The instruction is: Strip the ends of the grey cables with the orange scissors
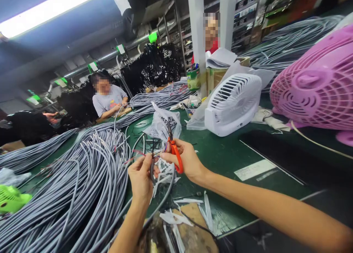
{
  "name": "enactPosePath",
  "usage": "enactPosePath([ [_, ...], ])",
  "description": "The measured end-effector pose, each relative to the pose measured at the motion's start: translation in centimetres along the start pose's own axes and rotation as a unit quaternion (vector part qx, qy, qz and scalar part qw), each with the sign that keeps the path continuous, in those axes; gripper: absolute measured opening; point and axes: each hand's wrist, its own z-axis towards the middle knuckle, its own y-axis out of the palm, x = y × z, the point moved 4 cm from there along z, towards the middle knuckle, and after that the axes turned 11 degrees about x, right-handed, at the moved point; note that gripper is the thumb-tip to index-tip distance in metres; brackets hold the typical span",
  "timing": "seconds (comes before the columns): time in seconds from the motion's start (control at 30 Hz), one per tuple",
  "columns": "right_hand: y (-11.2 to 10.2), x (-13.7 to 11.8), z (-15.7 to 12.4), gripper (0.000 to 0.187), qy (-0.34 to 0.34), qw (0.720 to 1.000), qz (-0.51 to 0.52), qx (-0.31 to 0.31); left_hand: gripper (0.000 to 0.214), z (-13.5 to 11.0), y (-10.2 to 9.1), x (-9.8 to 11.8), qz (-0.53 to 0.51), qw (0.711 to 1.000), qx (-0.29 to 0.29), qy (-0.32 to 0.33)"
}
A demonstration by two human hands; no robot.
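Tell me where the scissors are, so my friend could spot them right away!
Start at the green table and find the heap of grey cables on the picture's left. Just right of it, past the left hand, the right hand holds the scissors, blades pointing up. Their bright orange handle stands out from the grey cables and pale bag nearby.

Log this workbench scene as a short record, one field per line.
Left hand: fingers pinched on thin coloured wires
Right hand: holds an orange-handled tool, apparently scissors, tip pointing up
Left of hands: large bundle of grey cables
Beyond hands: crumpled clear plastic bag
Right side: white fan, with a pink fan farther right
Surface: green tabletop
Across the table: person in a grey shirt
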Motion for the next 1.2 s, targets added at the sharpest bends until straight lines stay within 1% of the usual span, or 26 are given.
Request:
enactPosePath([
  [0.03, -0.1, -0.1, 0.2, 0.038, 0.001, 1.000, 0.002, 0.005, 0.034, 0.1, 0.0, 0.1, -0.003, 1.000, -0.017, -0.006],
  [0.07, -0.2, -0.2, 0.3, 0.038, 0.002, 1.000, 0.003, 0.008, 0.033, 0.1, 0.1, 0.2, -0.001, 0.999, -0.047, -0.017],
  [0.13, -0.4, -0.5, 0.7, 0.039, 0.010, 1.000, -0.003, 0.004, 0.032, 0.1, 0.3, 0.3, 0.016, 0.990, -0.130, -0.047],
  [0.2, -0.5, -0.5, 1.0, 0.040, 0.029, 0.999, -0.027, -0.021, 0.033, 0.0, 0.3, 0.4, 0.031, 0.978, -0.196, -0.064],
  [0.23, -0.5, -0.4, 1.1, 0.040, 0.038, 0.998, -0.043, -0.037, 0.034, 0.1, 0.2, 0.5, 0.031, 0.976, -0.207, -0.061],
  [0.3, -0.6, -0.2, 1.3, 0.040, 0.035, 0.994, -0.082, -0.058, 0.038, 0.2, -0.2, 1.0, 0.013, 0.980, -0.194, -0.031],
  [0.33, -0.7, -0.2, 1.3, 0.040, 0.016, 0.993, -0.106, -0.059, 0.038, 0.3, -0.4, 1.3, 0.001, 0.984, -0.181, -0.008],
  [0.4, -0.8, -0.3, 1.3, 0.039, -0.053, 0.984, -0.162, -0.060, 0.033, 0.5, -0.8, 2.0, -0.016, 0.986, -0.159, 0.041],
  [0.43, -0.8, -0.6, 1.2, 0.038, -0.095, 0.975, -0.192, -0.064, 0.028, 0.5, -0.9, 2.3, -0.019, 0.986, -0.154, 0.062],
  [0.5, -0.6, -1.1, 0.7, 0.036, -0.176, 0.949, -0.251, -0.073, 0.020, 0.5, -1.2, 2.7, -0.019, 0.984, -0.148, 0.097],
  [0.57, -0.5, -1.8, 0.1, 0.036, -0.248, 0.917, -0.304, -0.070, 0.017, 0.6, -1.6, 3.0, -0.006, 0.982, -0.133, 0.132],
  [0.63, -0.3, -2.4, -0.6, 0.039, -0.319, 0.880, -0.347, -0.057, 0.015, 0.7, -1.9, 3.1, 0.026, 0.978, -0.111, 0.176],
  [0.7, -0.1, -2.5, -1.2, 0.041, -0.367, 0.849, -0.375, -0.058, 0.013, 0.6, -2.1, 3.2, 0.071, 0.965, -0.096, 0.234],
  [0.77, 0.1, -2.1, -1.3, 0.040, -0.381, 0.832, -0.397, -0.067, 0.012, 0.3, -2.0, 3.4, 0.110, 0.943, -0.097, 0.298],
  [0.83, 0.2, -1.6, -1.3, 0.039, -0.383, 0.822, -0.416, -0.072, 0.013, -0.2, -1.8, 3.6, 0.145, 0.917, -0.102, 0.358],
  [0.9, 0.1, -1.3, -1.3, 0.038, -0.388, 0.813, -0.428, -0.073, 0.013, -0.7, -1.5, 3.7, 0.185, 0.893, -0.104, 0.398],
  [0.97, 0.0, -1.2, -1.3, 0.038, -0.396, 0.805, -0.434, -0.076, 0.016, -1.0, -1.4, 3.7, 0.224, 0.874, -0.099, 0.420],
  [1.03, -0.1, -1.5, -1.2, 0.038, -0.406, 0.799, -0.438, -0.072, 0.021, -1.2, -1.5, 3.7, 0.247, 0.861, -0.088, 0.435],
  [1.2, -0.5, -2.3, -1.1, 0.040, -0.427, 0.794, -0.431, -0.046, 0.025, -1.2, -1.9, 4.3, 0.275, 0.828, -0.029, 0.488],
])
